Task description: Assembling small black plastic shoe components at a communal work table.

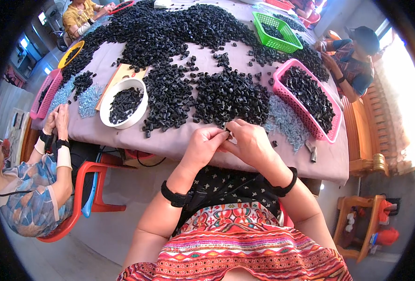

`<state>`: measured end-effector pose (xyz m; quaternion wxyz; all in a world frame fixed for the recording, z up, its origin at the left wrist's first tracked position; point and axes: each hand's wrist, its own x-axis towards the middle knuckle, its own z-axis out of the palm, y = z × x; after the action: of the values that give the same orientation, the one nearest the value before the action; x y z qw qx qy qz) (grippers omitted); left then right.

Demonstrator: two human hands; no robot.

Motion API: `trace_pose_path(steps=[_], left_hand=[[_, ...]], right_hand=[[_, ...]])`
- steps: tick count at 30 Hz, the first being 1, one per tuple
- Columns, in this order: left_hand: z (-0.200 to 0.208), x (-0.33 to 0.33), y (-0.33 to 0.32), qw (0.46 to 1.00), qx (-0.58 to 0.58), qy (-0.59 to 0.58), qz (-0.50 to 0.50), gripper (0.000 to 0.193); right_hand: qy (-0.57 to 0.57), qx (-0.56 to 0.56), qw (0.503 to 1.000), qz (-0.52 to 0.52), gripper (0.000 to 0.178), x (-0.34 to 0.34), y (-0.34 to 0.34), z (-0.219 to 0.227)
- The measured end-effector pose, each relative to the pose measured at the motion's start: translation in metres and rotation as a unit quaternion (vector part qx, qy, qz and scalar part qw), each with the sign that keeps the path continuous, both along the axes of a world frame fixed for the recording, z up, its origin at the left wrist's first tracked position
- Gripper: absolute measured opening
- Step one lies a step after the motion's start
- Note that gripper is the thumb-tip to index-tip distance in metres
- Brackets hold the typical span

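Observation:
My left hand (203, 146) and my right hand (250, 144) meet at the near edge of the table, fingertips pinched together. Between them shows a bit of a small black plastic part (227, 130), mostly hidden by the fingers. Just beyond my hands lies a pile of small black ring-like plastic parts (231, 96). To the right of the pile are many thin clear bluish pieces (284, 117). A pink basket (337, 122) filled with black parts stands farther right. On the left a white round bowl (143, 105) holds black pieces.
A large heap of black parts (179, 25) covers the far table. A green basket (291, 48) stands far right. Other people sit at the left (34, 196), far left (78, 18) and right (357, 70). A red chair (95, 173) is at left; a wooden board (118, 77) lies behind the bowl.

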<state>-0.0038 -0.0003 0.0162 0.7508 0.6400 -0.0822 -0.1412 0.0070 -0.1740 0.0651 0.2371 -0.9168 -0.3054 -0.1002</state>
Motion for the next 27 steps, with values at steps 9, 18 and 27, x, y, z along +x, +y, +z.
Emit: trace_pose_path(steps=[9, 18, 27], left_hand=[[-0.01, 0.001, -0.001, 0.999, -0.036, 0.017, 0.027, 0.02], [0.003, 0.001, 0.001, 0.999, -0.025, 0.038, -0.004, 0.021], [0.005, -0.002, -0.007, 0.999, -0.02, 0.049, 0.007, 0.023]], right_hand=[[-0.021, 0.004, 1.0, 0.004, 0.033, -0.004, 0.009, -0.004], [-0.004, -0.002, 1.0, 0.014, 0.032, -0.001, 0.001, -0.002], [0.002, -0.001, 1.0, 0.0, 0.026, -0.006, -0.003, -0.005]])
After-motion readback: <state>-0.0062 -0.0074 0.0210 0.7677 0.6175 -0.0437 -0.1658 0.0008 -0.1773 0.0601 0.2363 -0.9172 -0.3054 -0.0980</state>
